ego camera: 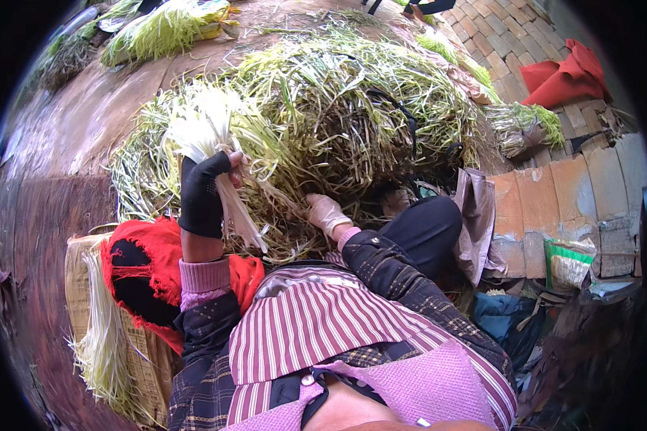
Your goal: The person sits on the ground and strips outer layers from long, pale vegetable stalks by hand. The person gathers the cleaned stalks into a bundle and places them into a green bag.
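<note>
My left hand (211,178), in a black fingerless glove, grips a bunch of blanched chives (207,121). The bunch's pale ends spread upward and its stems hang below the fist. My right hand (328,214), in a thin pale glove, is low in front of my apron with its fingers closed on a few withered leaves (280,198). These leaves trail toward the held bunch. Just beyond both hands rises a big heap of yellow-green chives (356,102), its brown root ends facing me. Dark cords (404,110) lie across the heap.
At left, loose white chives (102,328) lie on a flattened cardboard piece (81,269), beside a red cloth (151,269). Another chive bundle (156,32) lies at the upper left. At right are a tied bundle (523,129), red fabric (569,75), bricks (561,207) and a plastic bag (569,261).
</note>
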`<state>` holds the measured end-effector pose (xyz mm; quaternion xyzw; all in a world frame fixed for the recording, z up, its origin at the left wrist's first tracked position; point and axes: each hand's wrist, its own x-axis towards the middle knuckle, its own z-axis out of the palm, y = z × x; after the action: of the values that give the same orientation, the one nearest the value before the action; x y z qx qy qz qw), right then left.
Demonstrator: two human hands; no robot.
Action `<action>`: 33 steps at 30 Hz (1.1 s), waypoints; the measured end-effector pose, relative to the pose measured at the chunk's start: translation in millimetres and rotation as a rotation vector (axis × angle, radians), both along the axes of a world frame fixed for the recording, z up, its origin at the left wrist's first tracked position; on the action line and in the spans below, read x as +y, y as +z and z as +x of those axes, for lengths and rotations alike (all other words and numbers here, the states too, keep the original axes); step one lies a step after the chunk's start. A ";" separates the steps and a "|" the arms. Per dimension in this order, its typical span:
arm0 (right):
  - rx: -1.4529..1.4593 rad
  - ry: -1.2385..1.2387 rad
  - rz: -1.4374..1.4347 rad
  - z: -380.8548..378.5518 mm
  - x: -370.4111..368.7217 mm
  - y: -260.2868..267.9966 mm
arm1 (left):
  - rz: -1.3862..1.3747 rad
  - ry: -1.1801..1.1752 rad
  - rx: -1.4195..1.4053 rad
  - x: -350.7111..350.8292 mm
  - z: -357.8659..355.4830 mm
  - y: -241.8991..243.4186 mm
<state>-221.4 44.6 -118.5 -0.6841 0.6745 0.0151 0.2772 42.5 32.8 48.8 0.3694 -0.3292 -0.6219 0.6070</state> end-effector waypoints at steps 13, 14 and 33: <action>-1.122 0.071 0.082 67.5 8.6 116.8 | 0.087 -0.040 -0.049 -6.4 -12.0 -17.0; -1.168 0.082 0.086 65.0 7.6 121.2 | 0.080 -0.045 -0.049 -6.8 -11.4 -18.3; -0.686 0.109 -0.773 27.4 1.5 118.2 | 0.100 0.086 -0.050 -14.9 -11.0 -27.8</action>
<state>-194.0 46.1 -0.3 -0.7363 0.4646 -0.4458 0.2082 31.5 17.9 21.0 0.4284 -0.2966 -0.6013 0.6057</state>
